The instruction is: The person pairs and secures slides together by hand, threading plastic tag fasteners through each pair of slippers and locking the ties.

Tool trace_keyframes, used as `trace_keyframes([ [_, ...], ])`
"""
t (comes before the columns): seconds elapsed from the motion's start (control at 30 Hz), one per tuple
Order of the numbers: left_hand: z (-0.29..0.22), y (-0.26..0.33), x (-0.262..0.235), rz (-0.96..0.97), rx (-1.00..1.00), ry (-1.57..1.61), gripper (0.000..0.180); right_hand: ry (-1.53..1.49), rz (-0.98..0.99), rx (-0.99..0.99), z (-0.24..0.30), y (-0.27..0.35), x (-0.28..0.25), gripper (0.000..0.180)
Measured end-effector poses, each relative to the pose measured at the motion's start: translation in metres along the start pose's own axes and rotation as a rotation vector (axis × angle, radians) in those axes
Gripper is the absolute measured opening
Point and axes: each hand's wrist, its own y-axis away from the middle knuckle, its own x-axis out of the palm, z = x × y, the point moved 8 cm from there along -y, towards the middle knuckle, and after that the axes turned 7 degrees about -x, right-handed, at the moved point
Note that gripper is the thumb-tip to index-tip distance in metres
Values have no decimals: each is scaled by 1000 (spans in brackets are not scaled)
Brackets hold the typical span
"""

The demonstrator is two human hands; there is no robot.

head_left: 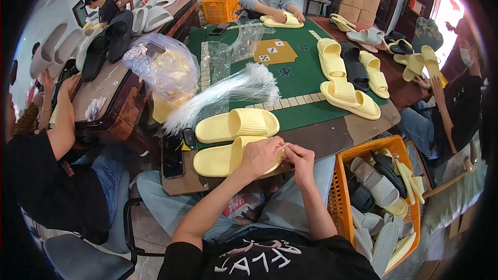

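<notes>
A pale yellow slide slipper (215, 162) lies at the near edge of the table, toe to the right. My left hand (262, 154) is closed over its strap and toe end. At that toe edge my right hand (301, 162) is pinched against the left fingertips; whatever is between them is too small to make out. Just beyond lies a matching yellow slipper (215, 127). Behind it, a fanned bundle of thin clear plastic strands (233, 92) lies across the green mat (306, 116).
An orange crate (340, 192) of mixed slippers stands at my right. Yellow slippers (353, 101) and a black pair (354, 66) sit at the table's right. A plastic bag (166, 67) and phone (173, 155) lie left. Co-workers sit around, one handling a yellow slipper (282, 20) opposite.
</notes>
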Motion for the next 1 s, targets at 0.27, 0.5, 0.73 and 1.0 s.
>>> trace_keyframes([
  [0.27, -10, 7, -6, -76, 206, -12, 11, 414, 52, -271, 20, -1, 1, 14],
  [0.5, -9, 8, -1, -31, 203, -96, 14, 365, -25, -163, 8, -3, -6, 6],
  [0.73, -10, 9, 0, -29, 231, -107, 11, 385, -15, -133, 9, -4, -8, 5],
  [1.0, -10, 13, 5, -13, 317, -190, 12, 428, 5, -164, 6, -7, -5, 6],
])
